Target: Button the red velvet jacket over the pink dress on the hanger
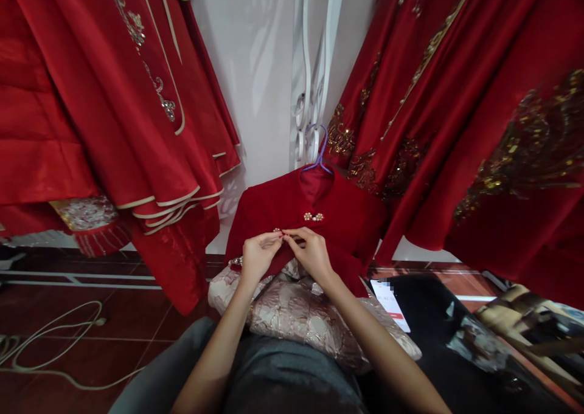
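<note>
A small red velvet jacket (351, 219) hangs on a purple hanger (319, 155) in front of me. A pearl button clasp (313, 217) sits fastened near its collar. My left hand (258, 256) and my right hand (312, 253) meet at the jacket's front, just below that clasp. Both pinch a second pearl clasp (277, 231) and the cloth edge between fingertips. A pale embroidered fabric (301, 317) lies bunched on my lap under the hands.
Red embroidered gowns hang at left (114, 98) and right (479, 110) of a white wall (255, 67). A phone (390, 304) lies on a black surface at right. A white cable (55, 335) loops over the dark red tile floor.
</note>
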A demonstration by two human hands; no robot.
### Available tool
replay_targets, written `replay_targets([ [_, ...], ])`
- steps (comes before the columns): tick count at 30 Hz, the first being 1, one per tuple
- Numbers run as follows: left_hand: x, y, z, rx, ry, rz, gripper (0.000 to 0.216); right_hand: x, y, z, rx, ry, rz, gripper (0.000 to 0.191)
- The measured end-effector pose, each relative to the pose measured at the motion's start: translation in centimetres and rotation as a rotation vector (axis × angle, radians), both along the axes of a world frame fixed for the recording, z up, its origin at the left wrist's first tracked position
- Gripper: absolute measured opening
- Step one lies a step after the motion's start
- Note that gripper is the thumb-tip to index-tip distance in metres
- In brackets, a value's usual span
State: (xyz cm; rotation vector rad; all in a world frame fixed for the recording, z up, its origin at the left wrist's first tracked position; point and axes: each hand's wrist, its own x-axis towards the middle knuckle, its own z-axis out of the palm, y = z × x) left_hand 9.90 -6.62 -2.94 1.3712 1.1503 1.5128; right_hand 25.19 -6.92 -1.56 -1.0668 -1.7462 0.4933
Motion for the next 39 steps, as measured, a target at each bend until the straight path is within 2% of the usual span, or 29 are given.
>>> replay_targets([
  [3, -0.2, 0.4, 0.2, 0.035, 0.07, -0.002, 0.025, -0.2, 0.5, 0.2, 0.01, 0.009, -0.002, 0.023],
  [8, -1.1, 0.6, 0.9, 0.04, 0.204, -0.124, 0.026, 0.5, 0.5, 0.5, -0.063, 0.039, 0.048, 0.021],
  [11, -3.2, 0.4, 0.2, 0.005, 0.268, -0.133, 0.029, 2.4, -0.1, 0.6, -0.241, 0.033, 0.096, 0.023],
  [15, -7.3, 0.0, -1.5, -0.152, 0.325, -0.195, 0.025, 5.8, -0.8, 0.9, -0.566, -0.27, 0.181, 0.022],
  [18, -8.6, -0.4, -2.1, -0.204, 0.443, -0.276, 0.021, 7.2, -0.8, 0.7, -0.631, -0.439, 0.149, 0.019],
  [20, -7.9, -0.7, -2.3, -0.224, 0.505, -0.36, 0.021, 7.1, -0.5, 0.2, -0.574, -0.492, 0.075, 0.014],
  [22, -6.2, -1.1, -2.6, -0.257, 0.57, -0.414, 0.026, 6.6, -0.1, -0.6, -0.495, -0.486, -0.004, 0.023],
  [23, -5.1, -1.3, -2.8, -0.265, 0.619, -0.396, 0.031, 6.3, 0.2, -1.0, -0.463, -0.477, -0.032, 0.029],
  [27, -0.8, -2.1, -4.0, -0.18, 0.799, -0.095, 0.036, 5.2, 0.7, -2.4, -0.445, -0.559, -0.084, 0.024],
  [30, 1.2, -2.3, -4.8, -0.15, 0.807, 0.009, 0.032, 4.5, 0.5, -3.1, -0.44, -0.65, -0.159, 0.028],
  [32, 1.6, -2.3, -5.1, -0.139, 0.793, 0.032, 0.029, 3.8, 0.2, -3.4, -0.416, -0.678, -0.197, 0.034],
  [34, 1.5, -2.1, -5.2, -0.115, 0.751, 0.021, 0.023, 3.2, 0.1, -3.9, -0.413, -0.706, -0.202, 0.029],
  [37, 0.6, -1.7, -4.7, -0.075, 0.643, -0.082, 0.019, 3.0, 0.3, -4.3, -0.402, -0.707, -0.178, 0.011],
  [39, -0.1, -1.6, -3.9, -0.036, 0.598, -0.151, 0.017, 3.4, 0.7, -4.2, -0.398, -0.647, -0.132, 0.009],
])
